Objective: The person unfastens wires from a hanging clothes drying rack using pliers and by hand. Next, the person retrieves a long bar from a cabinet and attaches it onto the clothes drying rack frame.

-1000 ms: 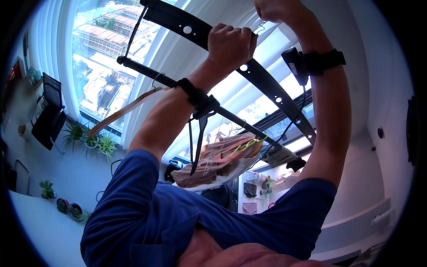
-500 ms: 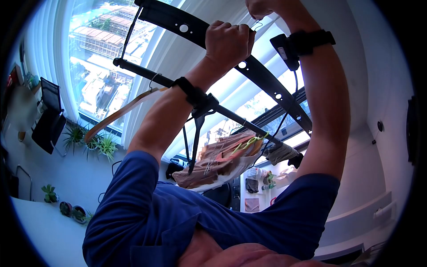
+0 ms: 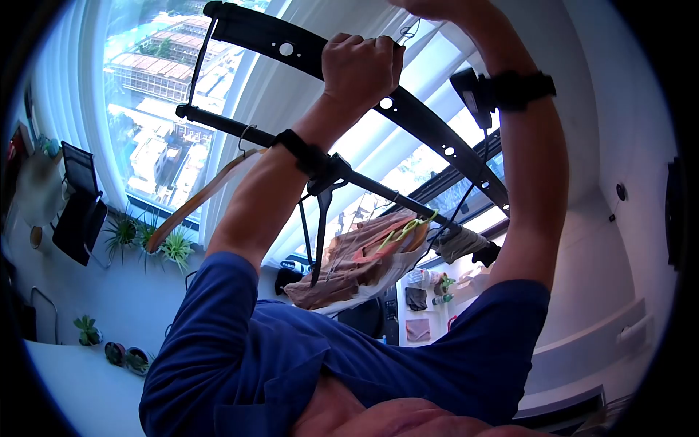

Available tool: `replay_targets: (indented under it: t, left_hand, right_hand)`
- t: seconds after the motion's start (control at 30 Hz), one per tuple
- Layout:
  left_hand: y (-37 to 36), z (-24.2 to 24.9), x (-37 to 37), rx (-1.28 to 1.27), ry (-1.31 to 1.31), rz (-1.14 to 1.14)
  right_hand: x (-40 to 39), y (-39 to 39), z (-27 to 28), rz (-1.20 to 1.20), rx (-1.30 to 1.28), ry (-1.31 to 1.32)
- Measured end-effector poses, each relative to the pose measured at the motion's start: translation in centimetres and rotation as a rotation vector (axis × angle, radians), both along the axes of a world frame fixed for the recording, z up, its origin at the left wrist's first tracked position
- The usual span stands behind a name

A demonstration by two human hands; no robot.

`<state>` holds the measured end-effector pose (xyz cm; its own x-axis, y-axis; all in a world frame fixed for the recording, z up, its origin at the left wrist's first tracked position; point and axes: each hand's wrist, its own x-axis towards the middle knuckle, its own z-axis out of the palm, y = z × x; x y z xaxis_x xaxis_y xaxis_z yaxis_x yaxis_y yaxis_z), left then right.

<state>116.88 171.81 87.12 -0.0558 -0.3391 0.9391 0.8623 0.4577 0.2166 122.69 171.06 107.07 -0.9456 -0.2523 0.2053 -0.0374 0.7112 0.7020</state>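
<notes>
My left hand (image 3: 360,69) is closed in a fist at the edge of a curved black panel with round holes (image 3: 240,33), part of a clothes rack. A thin wire loop (image 3: 409,32) shows just beyond its knuckles. My right hand (image 3: 429,6) is raised at the top edge, its fingers mostly cut off. Below the panel runs the rack's black rail (image 3: 226,124). From it hang a wooden hanger (image 3: 196,207), a black hanger (image 3: 319,233), and brownish clothing (image 3: 349,262) with a yellow-green hanger (image 3: 397,237).
A tall window (image 3: 156,102) with white curtains stands behind the rack. Potted plants (image 3: 175,247) sit below it. At left is a black chair (image 3: 80,211); more pots (image 3: 116,353) stand lower down. Beyond the hanging clothes is a white shelf (image 3: 429,320) with small items.
My left hand and the rack appear slightly further left in view. My right hand has shifted up and left, with more of it out of frame.
</notes>
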Motion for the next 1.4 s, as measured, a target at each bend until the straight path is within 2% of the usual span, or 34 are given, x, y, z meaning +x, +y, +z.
replay_targets:
  t: [0.07,0.1,0.17,0.27,0.3,0.33,0.43,0.53,0.7,0.8,0.87,1.0,1.1,1.17,1.2,1.27,1.4]
  left_hand:
    - [-0.3,0.0,0.1,-0.026,-0.007,0.006]
    - [-0.4,0.0,0.1,-0.027,-0.006,0.005]
    - [-0.2,-0.1,0.3,-0.004,-0.004,0.01]
    - [-0.1,-0.1,0.3,0.015,0.027,0.007]
    - [-0.2,0.0,0.4,0.009,0.034,0.005]
    - [-0.2,0.0,0.5,-0.003,0.021,-0.011]
    - [-0.4,0.2,0.4,-0.015,0.036,-0.016]
    - [-0.5,0.2,0.1,-0.017,0.047,0.002]
    - [-1.1,0.2,0.2,-0.016,0.034,0.024]
    - [-1.0,0.2,0.1,-0.012,0.053,0.018]
    - [-0.6,0.2,-0.1,-0.014,0.04,0.002]
    - [-0.5,0.1,-0.3,-0.008,0.055,0.003]
    - [-0.4,0.2,-0.4,0.016,0.086,0.001]
    - [-0.5,0.2,-0.4,0.022,0.096,0.015]
    - [-0.5,0.2,-0.4,0.02,0.096,0.016]
    - [-0.4,0.2,-0.5,0.026,0.097,0.006]
    - [-0.2,0.1,-0.9,0.019,0.091,-0.008]
  right_hand:
    - [2.7,-0.4,-0.4,0.271,-0.024,0.241]
    - [4.2,-0.5,-1.0,0.27,-0.025,0.243]
    - [6.4,0.3,-2.6,0.384,-0.295,0.514]
    - [6.5,7.9,-4.9,0.342,-0.268,0.54]
    - [5.8,9.4,-6.2,0.429,-0.408,0.519]
    - [5.6,9.5,-7.5,0.374,-0.634,0.46]
    - [4.5,9.0,-9.4,0.38,-0.861,0.498]
    - [3.5,8.8,-10.0,0.398,-0.891,0.538]
    - [3.8,8.9,-10.3,0.324,-0.853,0.46]
    - [3.7,8.8,-10.5,0.35,-0.95,0.462]
    - [3.8,8.8,-10.7,0.358,-1.234,0.379]
    - [4.5,8.3,-10.9,0.306,-1.374,0.356]
    - [3.9,9.6,-11.2,0.371,-1.441,0.251]
    - [3.4,10.2,-11.4,0.409,-1.699,0.136]
    - [3.1,10.5,-11.6,0.41,-1.701,0.136]
    - [2.4,11.2,-12.0,0.518,-1.874,0.1]
    - [1.5,10.9,-12.8,0.597,-1.808,0.174]
